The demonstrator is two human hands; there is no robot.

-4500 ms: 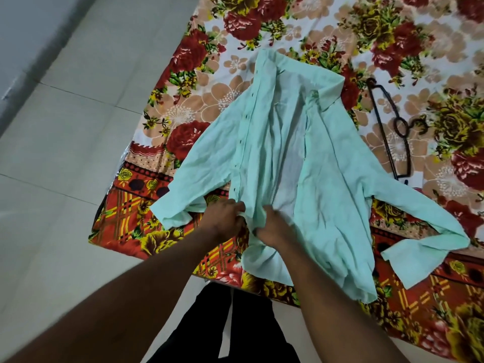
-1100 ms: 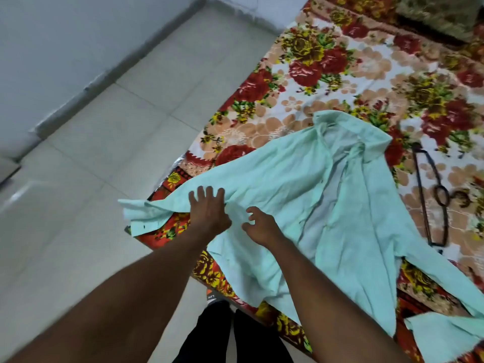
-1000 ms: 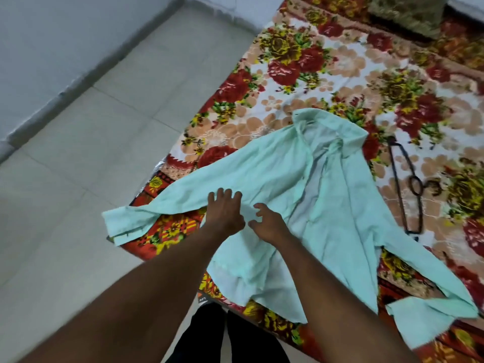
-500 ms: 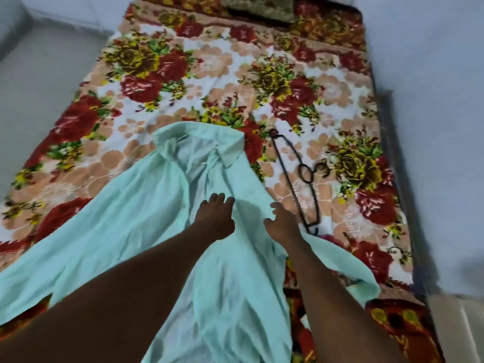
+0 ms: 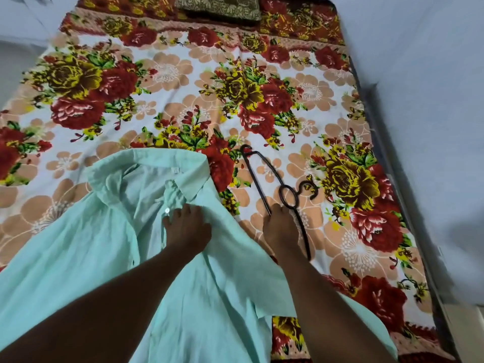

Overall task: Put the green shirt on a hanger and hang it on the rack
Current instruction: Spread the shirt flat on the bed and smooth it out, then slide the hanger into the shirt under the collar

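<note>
The green shirt (image 5: 104, 244) lies spread on the bed, front unbuttoned, collar pointing away from me. My left hand (image 5: 187, 226) rests flat on it just below the collar, fingers apart. A black hanger (image 5: 264, 174) lies on the bedsheet to the right of the shirt, hook toward the right. My right hand (image 5: 281, 226) lies over the hanger's near part, fingertips touching its lower bar beside the ring; whether the fingers have closed on it is hidden. No rack is in view.
The bed carries a floral bedsheet (image 5: 183, 82) in red, yellow and peach. A dark patterned pillow (image 5: 217, 6) sits at the far end. A pale wall (image 5: 432, 100) runs close along the bed's right edge. Floor shows at far left.
My right hand has left the shirt and moved right onto the hanger. My left hand slid up the shirt toward the collar. The view swung right, toward the head of the bed.
</note>
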